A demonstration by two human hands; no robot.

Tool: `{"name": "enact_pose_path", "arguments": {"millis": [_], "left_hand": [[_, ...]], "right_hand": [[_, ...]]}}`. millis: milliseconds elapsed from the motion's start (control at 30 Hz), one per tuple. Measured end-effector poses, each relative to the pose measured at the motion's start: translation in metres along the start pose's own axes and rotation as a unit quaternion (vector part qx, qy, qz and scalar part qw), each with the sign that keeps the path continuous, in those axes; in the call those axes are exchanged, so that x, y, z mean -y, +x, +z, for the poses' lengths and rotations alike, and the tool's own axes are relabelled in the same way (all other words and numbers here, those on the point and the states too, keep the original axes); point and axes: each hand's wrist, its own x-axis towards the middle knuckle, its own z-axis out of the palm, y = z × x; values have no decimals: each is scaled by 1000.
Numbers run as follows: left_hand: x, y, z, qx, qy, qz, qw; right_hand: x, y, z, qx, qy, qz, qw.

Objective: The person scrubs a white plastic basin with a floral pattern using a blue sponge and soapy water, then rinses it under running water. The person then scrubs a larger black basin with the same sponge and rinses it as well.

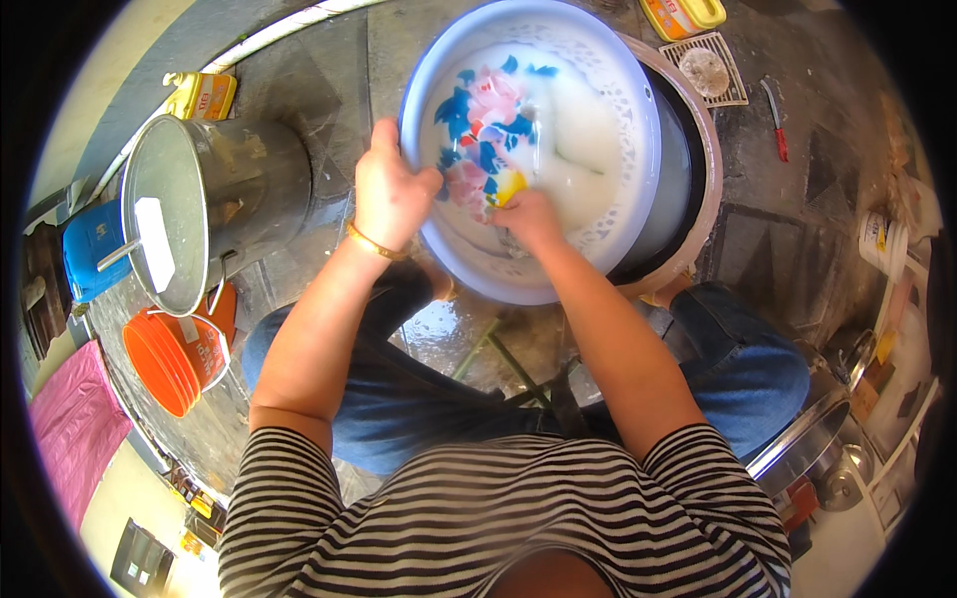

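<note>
My left hand point(396, 187) grips the left rim of a blue-rimmed enamel basin point(531, 291), its thumb over the edge. Flowers are printed on the basin's inside, and a cloudy whitish liquid point(576, 142) lies in it. Inside, near the lower middle, my right hand point(532, 218) reaches down with its fingertips at the printed yellow flower; whether it holds something is hidden. The basin is tilted and rests over a wide round tub point(706, 164) with a pinkish rim and a dark inside.
A large metal drum point(254, 179) stands left, an orange bucket point(176, 359) below it and a blue container point(93, 250) beyond. Yellow jugs point(213, 96) stand at upper left and upper right. A red-handled knife point(781, 142) lies right, near a floor drain grate point(736, 82). Metal pans sit lower right.
</note>
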Motion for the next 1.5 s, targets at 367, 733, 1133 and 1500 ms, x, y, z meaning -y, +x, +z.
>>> {"name": "enact_pose_path", "arguments": {"millis": [367, 733, 1133, 1500], "left_hand": [[0, 4, 0, -7, -8, 11, 1000], [4, 3, 2, 7, 4, 0, 1000], [-9, 4, 3, 11, -16, -4, 1000], [-13, 4, 5, 3, -18, 7, 1000]], "right_hand": [[-9, 9, 12, -48, 126, -8, 991], [-25, 21, -1, -76, 84, 111, 987], [-39, 42, -13, -310, 138, -75, 938], [-38, 47, -18, -302, 85, -110, 943]]}}
